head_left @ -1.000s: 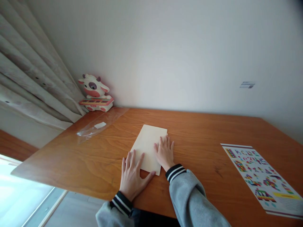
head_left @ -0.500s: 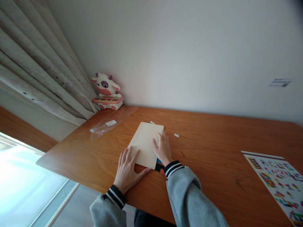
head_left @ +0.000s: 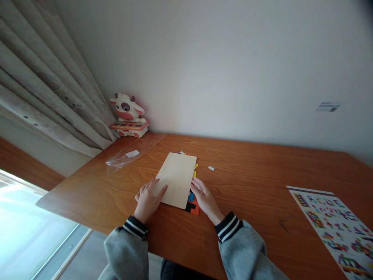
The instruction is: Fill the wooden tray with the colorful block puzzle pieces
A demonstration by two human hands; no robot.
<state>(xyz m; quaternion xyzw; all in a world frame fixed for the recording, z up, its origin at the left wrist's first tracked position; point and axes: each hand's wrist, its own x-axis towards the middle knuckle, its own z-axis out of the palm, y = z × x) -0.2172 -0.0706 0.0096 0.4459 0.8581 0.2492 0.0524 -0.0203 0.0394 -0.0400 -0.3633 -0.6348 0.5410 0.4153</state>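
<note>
A cream-coloured board [head_left: 177, 177] with rounded corners lies face up on the table, partly covering colourful puzzle pieces [head_left: 193, 207] in red, black, blue and yellow. These stick out along its right side; the rest is hidden. My left hand [head_left: 148, 198] rests at the board's lower left edge, thumb on top and fingers loosely spread, not gripping it. Against the right edge, my right hand [head_left: 205, 196] touches the board and the coloured pieces with its fingertips, its fingers extended.
On the brown wooden table [head_left: 247, 186], a clear plastic bag [head_left: 119, 159] lies at the back left, near a cow-shaped toy keyboard [head_left: 128, 116]. A small white slip [head_left: 211, 168] is right of the board. A printed pattern sheet [head_left: 332, 225] lies at the far right.
My right hand has drawn back from the board's top to its right edge, and more coloured pieces show there. My left hand has moved slightly up along the left edge.
</note>
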